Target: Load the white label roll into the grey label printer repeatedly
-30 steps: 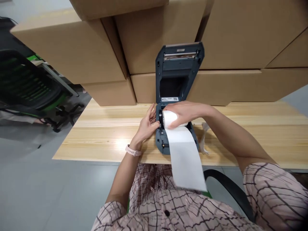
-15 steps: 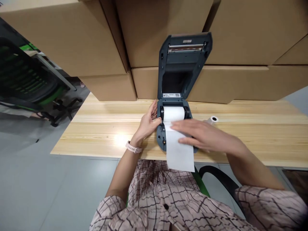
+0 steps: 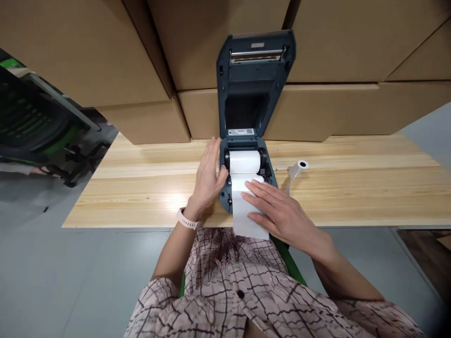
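A dark grey label printer (image 3: 225,199) sits at the table's front edge with its lid (image 3: 255,82) raised. Inside lies a white label roll (image 3: 244,162) between black holders. From it a white paper strip (image 3: 246,218) runs toward me and hangs past the edge. My left hand (image 3: 208,178) rests against the printer's left side, fingers straight, thumb at the rim near the roll. My right hand (image 3: 278,211) lies flat over the strip, fingers stretched out. Right of the printer is a small paper roll (image 3: 301,165) with a loose tail.
Large cardboard boxes (image 3: 137,122) are stacked along the back of the wooden table (image 3: 141,188), close behind the raised lid. An office chair (image 3: 35,126) stands on the grey floor at far left, where part of a person shows.
My right hand has settled flat on the paper strip. My left fingers have straightened along the printer's side. The camera view has shifted, so everything sits slightly further left and higher.
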### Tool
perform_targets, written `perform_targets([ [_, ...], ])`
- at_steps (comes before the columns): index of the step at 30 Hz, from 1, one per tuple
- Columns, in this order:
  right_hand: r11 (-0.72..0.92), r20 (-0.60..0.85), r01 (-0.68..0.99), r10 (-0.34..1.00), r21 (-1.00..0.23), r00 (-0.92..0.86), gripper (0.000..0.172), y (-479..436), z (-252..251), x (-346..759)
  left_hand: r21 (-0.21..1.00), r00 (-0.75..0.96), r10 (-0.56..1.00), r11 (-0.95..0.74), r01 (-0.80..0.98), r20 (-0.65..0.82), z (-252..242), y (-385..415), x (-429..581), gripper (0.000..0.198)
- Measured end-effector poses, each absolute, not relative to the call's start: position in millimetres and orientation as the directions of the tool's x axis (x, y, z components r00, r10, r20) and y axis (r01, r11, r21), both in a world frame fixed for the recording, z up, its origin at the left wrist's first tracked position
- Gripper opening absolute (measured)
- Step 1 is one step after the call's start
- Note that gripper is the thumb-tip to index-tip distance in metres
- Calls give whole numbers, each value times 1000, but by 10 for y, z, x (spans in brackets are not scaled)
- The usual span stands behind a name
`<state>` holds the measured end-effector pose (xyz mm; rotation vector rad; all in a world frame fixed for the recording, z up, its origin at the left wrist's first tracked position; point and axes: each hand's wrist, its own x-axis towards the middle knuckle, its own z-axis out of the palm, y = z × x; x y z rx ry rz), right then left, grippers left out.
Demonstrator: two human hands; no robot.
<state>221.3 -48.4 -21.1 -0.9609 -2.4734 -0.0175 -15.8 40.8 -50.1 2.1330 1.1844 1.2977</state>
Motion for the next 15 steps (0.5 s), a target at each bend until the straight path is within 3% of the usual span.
perform_targets([
  [3, 734, 445, 638, 663, -232, -602, 40, -501, -218, 2214, 489, 432, 698, -712, 504, 571, -350, 136, -28, 58],
  [5, 734, 423, 586, 678, -344, -601, 38, -481, -179, 2282, 456, 574, 666, -746, 486, 477, -307, -13, 47, 53],
  [8, 684, 387, 444, 710, -579, -588, 22, -367, -41, 2502, 461, 624, 690, -718, 522, 367, -327, -132, 100, 55],
  [10, 622, 439, 409, 773, -668, -458, 18, -189, 92, 2668, 453, 618, 701, -708, 542, 356, -365, -180, 112, 60],
  [12, 593, 560, 425, 800, -684, -215, 22, 102, 252, 2783, 423, 614, 694, -718, 553, 376, -401, -263, 134, 67],
  [14, 604, 648, 397, 761, -692, -29, 37, 504, 443, 2810, 374, 615, 676, -737, 563, 405, -423, -411, 179, 73],
  [15, 583, 625, 357, 781, -730, 2, 45, 733, 549, 2790, 347, 617, 666, -746, 569, 420, -429, -506, 206, 76],
])
